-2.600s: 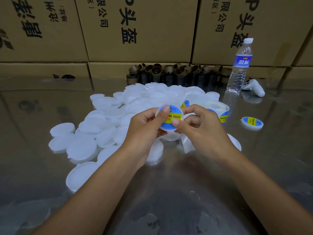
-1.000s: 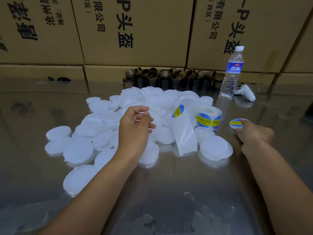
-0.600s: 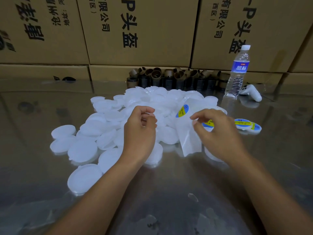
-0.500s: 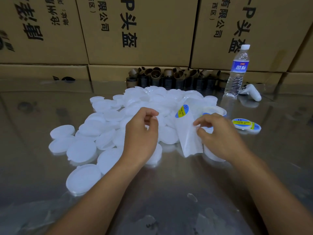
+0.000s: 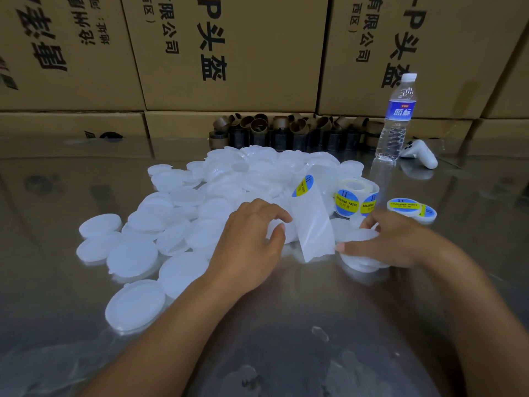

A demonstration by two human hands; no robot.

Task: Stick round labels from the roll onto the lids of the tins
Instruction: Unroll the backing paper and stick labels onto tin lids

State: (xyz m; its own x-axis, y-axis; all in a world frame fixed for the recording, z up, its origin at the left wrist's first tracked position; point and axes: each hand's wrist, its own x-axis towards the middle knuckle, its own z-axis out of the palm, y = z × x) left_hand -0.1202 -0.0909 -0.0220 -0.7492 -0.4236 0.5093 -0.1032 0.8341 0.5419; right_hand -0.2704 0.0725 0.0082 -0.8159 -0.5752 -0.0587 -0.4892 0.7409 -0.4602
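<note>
Cardboard boxes (image 5: 229, 53) wall the back of the shiny bench (image 5: 286, 325). A heap of plain white lids (image 5: 177, 224) spreads across its middle. The left grip (image 5: 252, 242) curls over lids at the heap's near edge; whether it grasps one, I cannot tell. The right grip (image 5: 392, 242) pinches a tilted white lid (image 5: 357, 235) just right of the backing strip (image 5: 313, 224). The label roll (image 5: 356, 197) stands upright behind that, with two labelled lids (image 5: 403, 206) beside it on the right.

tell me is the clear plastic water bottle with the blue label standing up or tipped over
Upright. The clear plastic water bottle stands on its base on the shiny metal table, white cap on top.
</note>
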